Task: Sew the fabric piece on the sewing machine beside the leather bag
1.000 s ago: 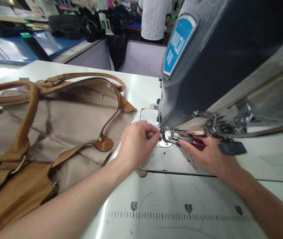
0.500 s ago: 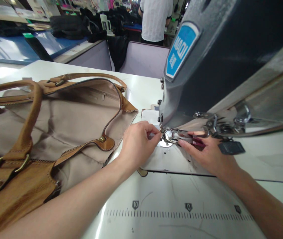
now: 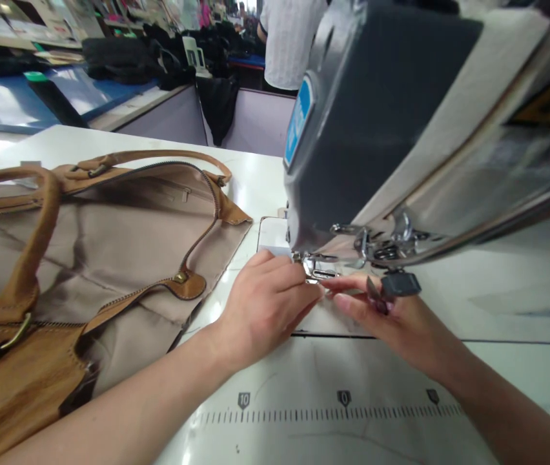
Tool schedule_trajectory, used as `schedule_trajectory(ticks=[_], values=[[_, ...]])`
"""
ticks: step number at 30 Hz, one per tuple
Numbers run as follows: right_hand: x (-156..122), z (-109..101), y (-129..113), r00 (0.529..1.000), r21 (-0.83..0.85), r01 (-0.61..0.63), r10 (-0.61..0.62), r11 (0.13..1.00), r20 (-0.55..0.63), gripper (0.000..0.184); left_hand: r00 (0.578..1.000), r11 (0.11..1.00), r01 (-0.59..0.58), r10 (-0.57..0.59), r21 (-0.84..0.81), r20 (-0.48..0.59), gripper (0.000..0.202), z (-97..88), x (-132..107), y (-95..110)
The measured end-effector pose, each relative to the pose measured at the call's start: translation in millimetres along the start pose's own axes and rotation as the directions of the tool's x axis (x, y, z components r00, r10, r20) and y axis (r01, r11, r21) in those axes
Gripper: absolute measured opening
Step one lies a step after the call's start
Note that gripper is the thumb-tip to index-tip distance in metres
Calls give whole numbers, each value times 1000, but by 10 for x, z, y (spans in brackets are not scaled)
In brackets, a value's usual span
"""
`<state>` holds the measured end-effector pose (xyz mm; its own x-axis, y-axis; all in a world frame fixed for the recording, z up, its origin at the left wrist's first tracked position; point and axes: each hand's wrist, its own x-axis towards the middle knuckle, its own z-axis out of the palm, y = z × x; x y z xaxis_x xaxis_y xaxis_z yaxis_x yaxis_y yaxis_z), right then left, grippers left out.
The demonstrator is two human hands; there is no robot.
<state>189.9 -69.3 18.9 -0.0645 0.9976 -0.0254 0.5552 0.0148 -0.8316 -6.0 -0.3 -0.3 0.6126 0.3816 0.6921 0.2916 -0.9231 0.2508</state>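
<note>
In the head view, both hands meet under the head of the sewing machine [image 3: 376, 129], near the middle of the white table [image 3: 352, 381]. The left hand [image 3: 263, 307] has its fingers curled in at the presser foot [image 3: 314, 270], seemingly pinching something fine there; whether it is thread cannot be told. The right hand [image 3: 391, 320] reaches in from the other side, fingers stretched toward the same spot, with a small dark tool [image 3: 376, 296] tucked against it; how firmly it is held is not clear.

A thread, if that is what is pinched, would be light, limp and easily lost, best taken close to its end. The metal around the needle is stiff and sharp, and room there is tight.

The tan leather bag [image 3: 86, 258] lies open along the table's left side, well apart from the hands. The front edge, by the printed ruler [image 3: 343, 413], is open.
</note>
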Motion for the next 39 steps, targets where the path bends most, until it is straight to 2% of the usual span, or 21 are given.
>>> schedule_trajectory(ticks=[5,10,14,17,20,22,25,28,33,36,39], values=[[8,85,22,999,17,-9,10,1000,-45,26,1000,1000,-12,12,14,20,21,15,4,9],[14,29,-27,996,-46,-1,-4,999,-92,22,999,998,14,-12,-56,35,16,5,-8,1],[3,-57,-14,999,-65,-25,27,998,21,17,999,994,19,-14,-108,40,13,-27,-21,-19],[-31,-144,24,994,-195,-12,32,981,100,18,996,993,32,-23,-116,82,15,-37,-38,-25],[-74,-236,28,990,-368,141,-133,919,46,26,994,996,35,-26,-86,106,17,-25,-52,-24],[-91,-264,7,963,-447,249,-268,859,21,26,995,997,27,-20,-69,99,16,-11,-56,-19],[-89,-216,-18,938,-556,310,-343,771,48,22,996,999,7,-3,-43,88,16,3,-54,-7],[-72,-96,0,934,-621,294,-356,726,26,23,998,1000,-7,8,-10,68,19,10,-48,12],[-59,79,17,946,-594,264,-323,760,8,15,999,1000,-14,12,28,41,21,28,-42,46],[-48,108,-4,947,-632,226,-318,741,-34,14,999,998,-14,12,53,42,22,33,-39,55],[-39,52,2,952,-713,151,-294,685,-80,16,999,995,14,-18,102,43,22,19,-32,41]])
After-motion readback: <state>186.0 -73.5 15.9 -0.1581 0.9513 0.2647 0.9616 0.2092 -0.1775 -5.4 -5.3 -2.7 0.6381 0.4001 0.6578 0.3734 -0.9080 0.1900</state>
